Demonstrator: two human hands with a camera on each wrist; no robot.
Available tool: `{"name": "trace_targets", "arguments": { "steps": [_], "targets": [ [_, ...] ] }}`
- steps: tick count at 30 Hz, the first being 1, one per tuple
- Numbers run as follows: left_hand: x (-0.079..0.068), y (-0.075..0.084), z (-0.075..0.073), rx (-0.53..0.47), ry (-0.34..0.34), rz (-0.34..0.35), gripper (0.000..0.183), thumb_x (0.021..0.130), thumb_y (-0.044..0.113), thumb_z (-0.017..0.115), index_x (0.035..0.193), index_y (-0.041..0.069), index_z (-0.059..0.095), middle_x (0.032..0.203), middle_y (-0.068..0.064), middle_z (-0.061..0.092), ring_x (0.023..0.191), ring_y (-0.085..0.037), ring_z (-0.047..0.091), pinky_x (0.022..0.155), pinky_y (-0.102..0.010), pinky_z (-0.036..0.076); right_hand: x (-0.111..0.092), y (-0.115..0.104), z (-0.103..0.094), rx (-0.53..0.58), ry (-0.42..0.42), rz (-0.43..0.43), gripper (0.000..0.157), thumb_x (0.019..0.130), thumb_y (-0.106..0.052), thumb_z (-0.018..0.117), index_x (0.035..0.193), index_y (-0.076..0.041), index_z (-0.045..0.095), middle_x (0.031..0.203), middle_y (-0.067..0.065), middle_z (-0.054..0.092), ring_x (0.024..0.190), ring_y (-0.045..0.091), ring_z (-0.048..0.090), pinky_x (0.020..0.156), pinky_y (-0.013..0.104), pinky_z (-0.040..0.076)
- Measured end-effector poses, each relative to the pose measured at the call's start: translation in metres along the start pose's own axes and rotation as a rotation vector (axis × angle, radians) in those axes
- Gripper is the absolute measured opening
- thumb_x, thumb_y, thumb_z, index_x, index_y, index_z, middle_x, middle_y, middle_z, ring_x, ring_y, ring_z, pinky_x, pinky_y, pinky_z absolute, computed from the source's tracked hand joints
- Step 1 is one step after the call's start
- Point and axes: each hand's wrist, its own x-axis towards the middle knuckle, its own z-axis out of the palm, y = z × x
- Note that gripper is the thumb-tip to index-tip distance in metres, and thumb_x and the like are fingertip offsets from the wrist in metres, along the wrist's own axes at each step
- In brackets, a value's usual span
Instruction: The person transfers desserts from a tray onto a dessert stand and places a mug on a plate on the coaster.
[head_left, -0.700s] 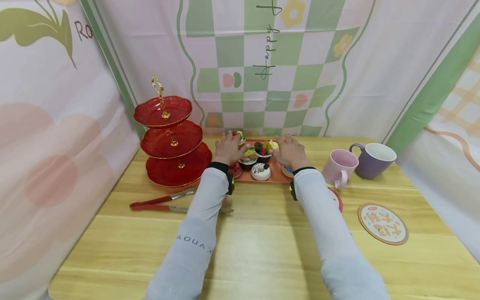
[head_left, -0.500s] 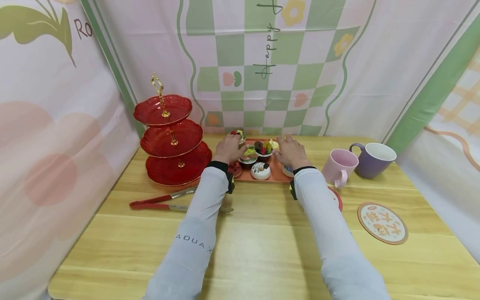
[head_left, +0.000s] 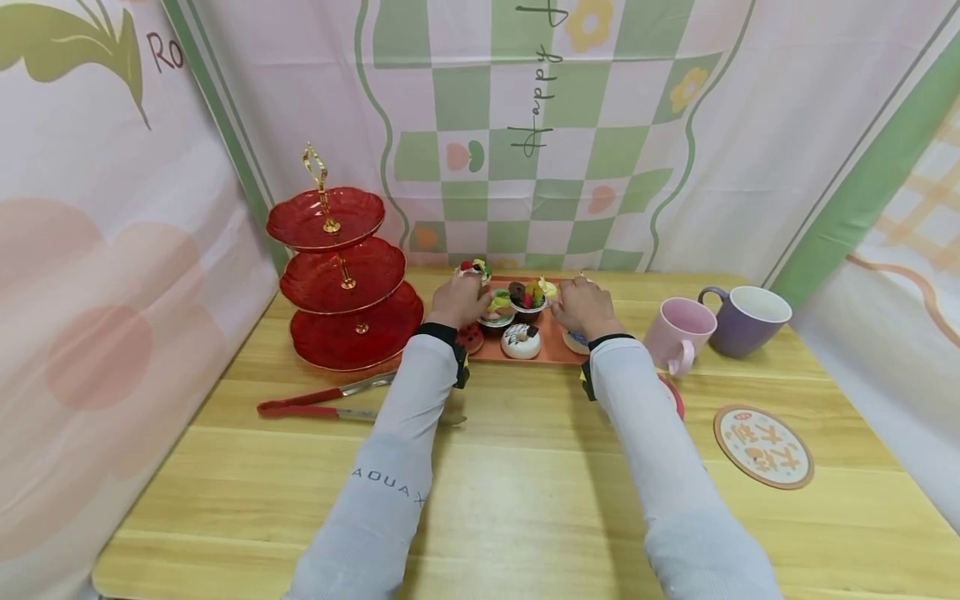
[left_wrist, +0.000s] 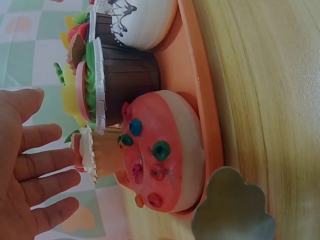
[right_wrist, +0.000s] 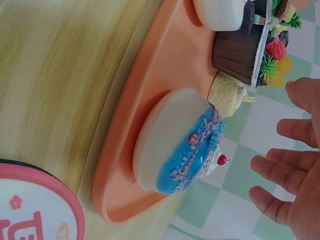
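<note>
Orange tray (head_left: 553, 337) is at the table (head_left: 510, 508)'s twelve o'clock; looks light, stiff, slightly slick, so the short ends seem the best hold. Pastries look like squishy fakes. Left hand (head_left: 459, 301) and right hand (head_left: 586, 306) hover near it, fingers loosely spread, gripping nothing. Count: three doughnuts (head_left: 521, 341), two dark-cupped cupcakes (left_wrist: 132, 75), others part-hidden; two mugs (head_left: 666, 337) at two, two coasters (head_left: 763, 447) around three, one tiered stand (head_left: 360, 337) at ten.

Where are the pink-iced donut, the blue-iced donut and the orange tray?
Pink-iced donut (left_wrist: 149, 156): left wrist view, on its iced top.
Blue-iced donut (right_wrist: 167, 137): right wrist view, on its cream-coloured side.
Orange tray (right_wrist: 180, 62): right wrist view, on a bare part of its floor.
</note>
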Motion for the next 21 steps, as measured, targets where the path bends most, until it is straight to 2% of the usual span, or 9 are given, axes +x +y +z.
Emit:
{"name": "trace_targets", "arguments": {
  "steps": [3,8,14,17,21],
  "targets": [
    [-0.001,-0.002,0.000,-0.011,0.004,-0.001,0.028,0.095,0.036,0.051,0.083,0.012,0.057,0.085,-0.004,0.058,0.086,-0.020,0.059,0.070,-0.036,0.046,0.000,0.001,0.001,0.002,-0.007,-0.003,0.045,0.096,-0.032,0.049,0.123,0.004,0.051,0.124,0.027,0.045,0.105,0.044,0.049,0.082,0.058,0.040],
    [-0.003,-0.001,0.000,-0.045,0.021,0.016,0.028,0.096,0.035,0.049,0.082,0.013,0.057,0.091,-0.003,0.060,0.085,-0.019,0.057,0.070,-0.035,0.045,-0.001,0.003,0.002,0.010,-0.015,-0.005,0.046,0.096,-0.031,0.047,0.125,0.005,0.049,0.125,0.028,0.043,0.107,0.044,0.047,0.083,0.057,0.040],
    [-0.008,0.004,-0.004,-0.074,0.038,0.056,0.030,0.096,0.037,0.049,0.083,0.012,0.059,0.086,-0.002,0.057,0.078,-0.017,0.055,0.066,-0.033,0.043,-0.003,0.006,0.005,0.041,0.009,-0.057,0.045,0.096,-0.028,0.047,0.126,0.005,0.048,0.125,0.028,0.042,0.109,0.045,0.045,0.080,0.058,0.041],
    [-0.010,0.005,-0.006,-0.070,0.041,0.087,0.029,0.096,0.036,0.049,0.089,0.011,0.063,0.090,-0.002,0.060,0.080,-0.016,0.056,0.066,-0.032,0.044,-0.005,0.008,0.007,0.058,0.019,-0.083,0.045,0.095,-0.026,0.049,0.127,0.005,0.047,0.124,0.029,0.042,0.109,0.045,0.044,0.079,0.058,0.042],
    [-0.014,0.005,-0.007,-0.055,0.028,0.117,0.029,0.096,0.034,0.049,0.103,0.010,0.065,0.102,-0.002,0.063,0.091,-0.017,0.058,0.072,-0.033,0.046,-0.006,0.010,0.011,0.069,0.019,-0.114,0.045,0.094,-0.023,0.051,0.129,0.006,0.046,0.125,0.030,0.042,0.111,0.045,0.043,0.081,0.056,0.042]
  ]
}}
